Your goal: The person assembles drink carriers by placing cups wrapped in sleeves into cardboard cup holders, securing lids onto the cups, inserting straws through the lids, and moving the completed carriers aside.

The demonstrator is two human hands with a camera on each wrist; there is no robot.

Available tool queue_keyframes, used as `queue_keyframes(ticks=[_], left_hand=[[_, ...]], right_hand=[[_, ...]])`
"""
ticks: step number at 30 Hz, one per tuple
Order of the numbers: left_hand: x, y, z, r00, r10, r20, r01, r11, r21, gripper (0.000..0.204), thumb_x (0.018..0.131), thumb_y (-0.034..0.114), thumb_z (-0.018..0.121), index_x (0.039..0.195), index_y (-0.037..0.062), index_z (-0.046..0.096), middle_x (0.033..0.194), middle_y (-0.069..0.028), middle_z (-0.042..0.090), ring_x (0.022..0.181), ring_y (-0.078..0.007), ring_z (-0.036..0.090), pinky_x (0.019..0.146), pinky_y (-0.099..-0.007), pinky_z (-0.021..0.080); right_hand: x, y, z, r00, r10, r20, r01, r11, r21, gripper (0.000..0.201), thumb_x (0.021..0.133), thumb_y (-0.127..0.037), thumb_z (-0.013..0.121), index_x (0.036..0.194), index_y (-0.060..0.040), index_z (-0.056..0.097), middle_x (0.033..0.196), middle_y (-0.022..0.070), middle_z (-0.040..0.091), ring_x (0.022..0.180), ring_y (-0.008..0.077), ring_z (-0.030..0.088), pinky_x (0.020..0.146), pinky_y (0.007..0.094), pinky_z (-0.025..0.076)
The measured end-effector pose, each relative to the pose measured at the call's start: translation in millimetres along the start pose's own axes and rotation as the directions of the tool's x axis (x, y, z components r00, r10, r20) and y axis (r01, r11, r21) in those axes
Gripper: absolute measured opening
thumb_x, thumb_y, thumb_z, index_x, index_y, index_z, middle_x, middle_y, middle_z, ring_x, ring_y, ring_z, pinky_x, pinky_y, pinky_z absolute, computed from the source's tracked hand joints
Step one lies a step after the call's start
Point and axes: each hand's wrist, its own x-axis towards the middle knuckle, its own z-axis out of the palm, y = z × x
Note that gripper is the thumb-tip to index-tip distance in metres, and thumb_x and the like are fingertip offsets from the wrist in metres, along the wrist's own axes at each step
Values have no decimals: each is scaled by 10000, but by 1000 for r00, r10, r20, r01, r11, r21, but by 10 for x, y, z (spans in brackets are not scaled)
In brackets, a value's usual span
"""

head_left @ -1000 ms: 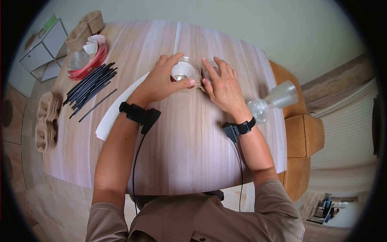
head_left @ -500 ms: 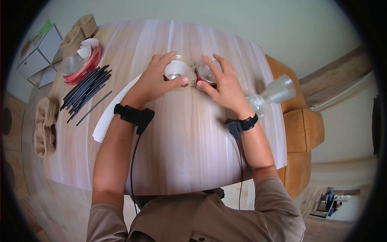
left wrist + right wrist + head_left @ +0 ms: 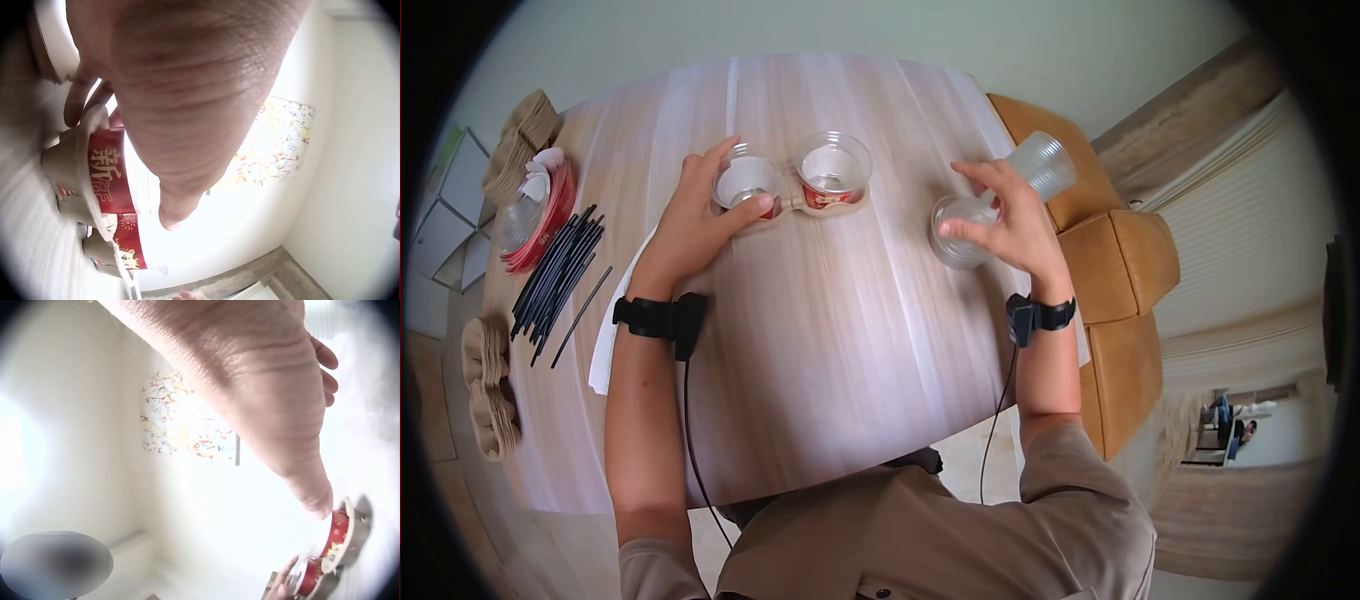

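Observation:
A clear plastic cup (image 3: 747, 172) with a white and red cup inside stands in the left pocket of a brown pulp cup carrier (image 3: 793, 203). My left hand (image 3: 700, 215) holds this cup, thumb in front and fingers at its far side. In the carrier's right pocket sits a matching clear cup (image 3: 832, 160) with a red band; the red sleeve (image 3: 112, 172) shows gold characters in the left wrist view. My right hand (image 3: 1010, 222) hovers over clear domed plastic lids (image 3: 962, 245), fingers spread and thumb overlapping them. Beyond it lies a stack of clear cups (image 3: 1043, 163).
Black straws (image 3: 555, 280) lie on the left, one apart from the bundle. Red sleeves (image 3: 550, 215) and stacked pulp carriers (image 3: 525, 140) stand behind them. More carriers (image 3: 488, 385) sit at the left edge. White paper (image 3: 610, 330) lies under my left forearm; an orange chair (image 3: 1125, 330) stands right.
My right hand has left the right cup and moved right to the clear lids. My left hand stays at the left cup. The head view has turned to the right.

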Motion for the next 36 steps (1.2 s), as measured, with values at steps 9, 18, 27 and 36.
queue_keyframes(ticks=[9, 18, 27, 36], left_hand=[[-25, 23, -20, 1000, -22, 14, 22, 1000, 19, 928, 990, 472, 864, 1718, 71, 451, 1496, -216, 526, 1504, -360, 508, 1259, -462, 419], [-20, 5, -21, 1000, 6, 14, -6, 1000, 24, 904, 1006, 452, 856, 1726, 82, 452, 1506, -188, 537, 1492, -331, 507, 1259, -435, 407], [-12, 0, 17, 1000, -21, 4, 21, 999, -24, 945, 994, 465, 864, 1744, 80, 437, 1483, -199, 535, 1446, -331, 530, 1246, -422, 420], [10, -17, -202, 993, -65, -99, 63, 998, -25, 684, 1123, 455, 707, 1643, 33, 568, 1341, -129, 593, 1260, -219, 581, 1098, -355, 473]], right_hand=[[-301, 152, 251, 993, -119, 2, 119, 985, -128, 984, 622, -360, 1096, 1488, -94, 713, 1334, 159, 675, 1227, 382, 673, 1013, 478, 595], [-334, 32, 254, 991, -114, -74, 108, 992, -70, 490, 885, -206, 836, 1354, -74, 790, 1263, 163, 720, 1025, 338, 724, 879, 447, 599], [-66, -64, 67, 961, -216, -173, 217, 976, -11, 377, 949, 15, 739, 1311, -50, 826, 1064, 72, 735, 843, 189, 696, 794, 327, 569], [1001, -860, 838, 997, -72, -5, 50, 651, 758, 483, 1003, -28, 807, 1459, 52, 670, 869, -8, 723, 815, 85, 704, 782, 263, 566]])
